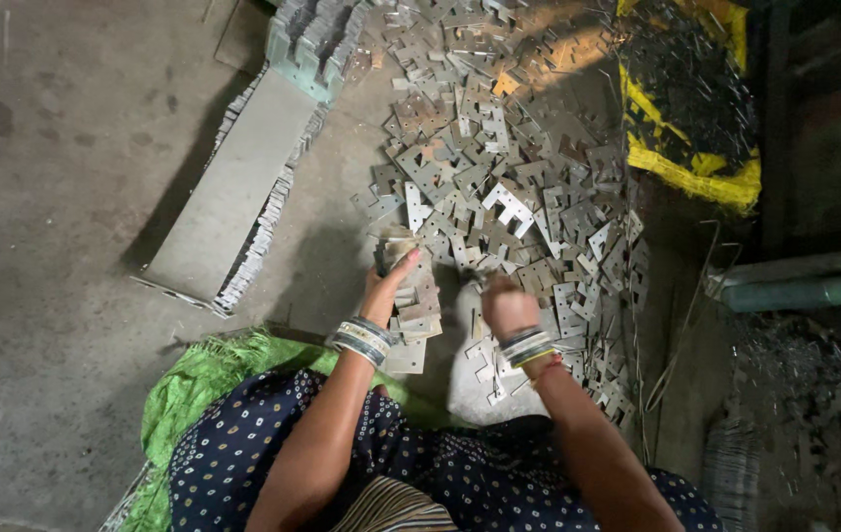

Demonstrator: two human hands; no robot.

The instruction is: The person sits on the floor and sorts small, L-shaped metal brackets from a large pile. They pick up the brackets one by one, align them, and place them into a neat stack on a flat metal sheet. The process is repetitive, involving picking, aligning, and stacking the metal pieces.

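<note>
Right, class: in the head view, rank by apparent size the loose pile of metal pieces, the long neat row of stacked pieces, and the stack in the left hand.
1. Loose pile
2. Long row
3. Stack in the left hand

The hand's stack lies nearest the camera yet looks smallest.

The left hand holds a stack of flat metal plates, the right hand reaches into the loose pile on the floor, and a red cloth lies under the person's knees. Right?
Not quite. The cloth is green, not red, as the head view shows. The rest stands: the left hand holds a stack of flat metal plates, and the right hand reaches into the loose pile on the floor.
</note>
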